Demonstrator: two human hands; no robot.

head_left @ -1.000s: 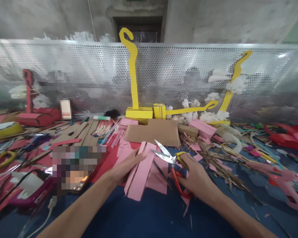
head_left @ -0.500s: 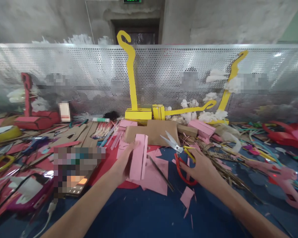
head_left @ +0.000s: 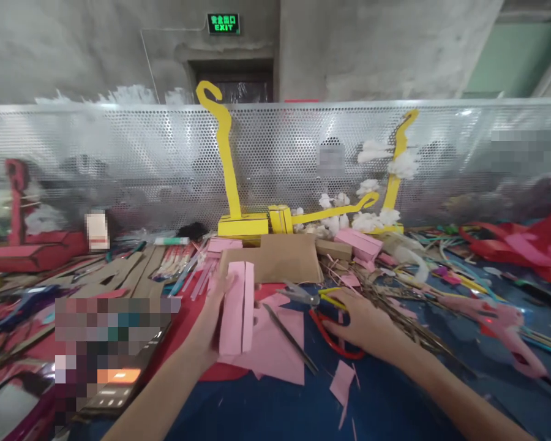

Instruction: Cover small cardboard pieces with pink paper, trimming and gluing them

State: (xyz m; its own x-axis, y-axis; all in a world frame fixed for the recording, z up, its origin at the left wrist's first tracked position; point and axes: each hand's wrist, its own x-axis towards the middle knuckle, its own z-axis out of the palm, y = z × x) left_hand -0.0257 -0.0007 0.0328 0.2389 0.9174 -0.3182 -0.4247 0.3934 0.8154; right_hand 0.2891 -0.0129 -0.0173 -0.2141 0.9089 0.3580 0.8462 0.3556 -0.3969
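My left hand (head_left: pixel 215 315) is closed around the side of a small pink box (head_left: pixel 237 306) with dark seams, held upright above pink paper sheets (head_left: pixel 289 343). Its fingers are mostly hidden behind the box. In my right hand (head_left: pixel 360 321) is a pair of scissors (head_left: pixel 314 300) with one red and one yellow handle loop. The blades point left toward the box, parted and slightly blurred, and do not touch it. A thin dark strip (head_left: pixel 290 338) lies on the pink paper between the hands.
A brown cardboard piece (head_left: pixel 287 257) lies behind the hands. Yellow hook-topped stands (head_left: pixel 229 177) rise before a perforated metal screen (head_left: pixel 275 147). At right lies a pink glue gun (head_left: pixel 491 318); at left stands a red hook-topped stand (head_left: pixel 18 214). Pink scraps (head_left: pixel 342 383) litter the blue tabletop.
The view has tilted up and turned slightly right. The scissor blades have swung lower and point more to the left. The pink box has shifted a little left, still in my left hand.
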